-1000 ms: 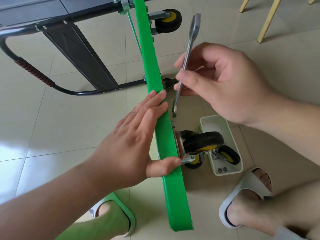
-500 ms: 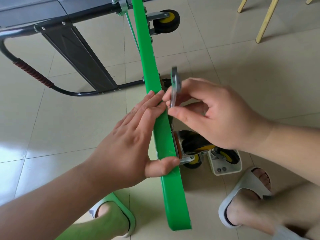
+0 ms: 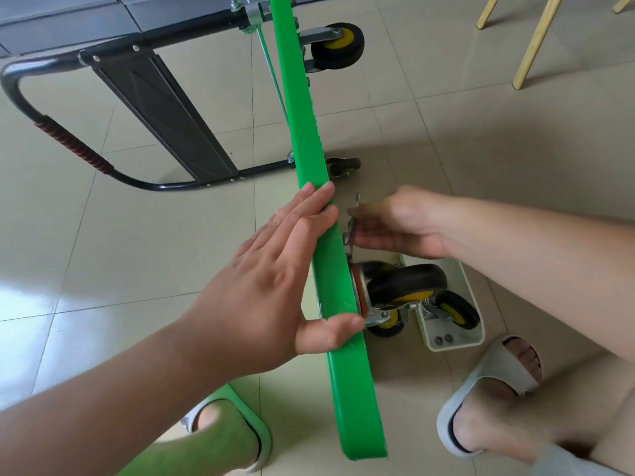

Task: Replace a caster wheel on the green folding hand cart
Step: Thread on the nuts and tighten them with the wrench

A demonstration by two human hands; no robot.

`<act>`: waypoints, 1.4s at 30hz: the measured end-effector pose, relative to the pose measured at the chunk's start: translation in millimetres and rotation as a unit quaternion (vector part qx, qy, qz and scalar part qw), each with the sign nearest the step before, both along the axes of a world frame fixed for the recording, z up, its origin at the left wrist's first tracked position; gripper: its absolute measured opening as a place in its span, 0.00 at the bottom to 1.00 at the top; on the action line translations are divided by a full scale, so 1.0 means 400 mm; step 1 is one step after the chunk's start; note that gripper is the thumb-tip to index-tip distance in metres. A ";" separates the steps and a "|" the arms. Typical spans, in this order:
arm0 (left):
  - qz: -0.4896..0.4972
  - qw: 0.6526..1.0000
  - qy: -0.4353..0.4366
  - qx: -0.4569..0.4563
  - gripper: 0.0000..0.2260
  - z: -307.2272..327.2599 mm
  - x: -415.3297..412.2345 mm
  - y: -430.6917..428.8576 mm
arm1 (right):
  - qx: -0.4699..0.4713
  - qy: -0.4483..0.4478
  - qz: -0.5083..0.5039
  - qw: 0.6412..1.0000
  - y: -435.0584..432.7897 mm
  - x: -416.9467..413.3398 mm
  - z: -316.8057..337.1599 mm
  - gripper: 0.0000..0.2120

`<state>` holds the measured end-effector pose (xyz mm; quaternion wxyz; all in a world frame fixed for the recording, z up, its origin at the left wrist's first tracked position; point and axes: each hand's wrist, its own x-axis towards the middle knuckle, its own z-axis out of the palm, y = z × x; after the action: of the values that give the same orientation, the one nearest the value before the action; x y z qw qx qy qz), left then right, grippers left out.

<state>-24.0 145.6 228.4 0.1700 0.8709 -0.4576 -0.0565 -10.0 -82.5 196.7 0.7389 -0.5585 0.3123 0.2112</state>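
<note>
On the tiled floor, the green folding hand cart stands on its side, its black handle reaching toward the floor's left edge. Your left hand lies against the deck's upturned edge, fingers straight and together, thumb laid across the rim. Just right of that edge, your right hand pinches a metal wrench between thumb and fingers, its lower end close to the mounting plate of the caster wheel, which sits against the deck's underside. Farther right, a white tray holds a second caster and small hardware, beside your pale slipper.
</note>
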 end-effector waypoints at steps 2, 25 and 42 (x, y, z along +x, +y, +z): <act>-0.004 1.000 -0.001 -0.001 0.47 0.000 0.001 0.000 | 0.017 0.022 -0.012 1.000 0.002 -0.008 -0.007 0.07; -0.011 1.000 0.001 -0.013 0.47 -0.005 0.006 -0.001 | -0.360 -0.548 0.175 0.735 -0.025 -0.135 0.146 0.08; -0.007 1.000 -0.019 0.004 0.46 -0.001 0.003 0.001 | -0.251 -0.345 0.082 0.901 0.001 -0.010 0.049 0.08</act>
<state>-22.9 145.9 228.0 0.1574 0.8693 -0.4665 -0.0429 -13.9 -82.0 216.1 0.6160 -0.7867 0.0337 -0.0200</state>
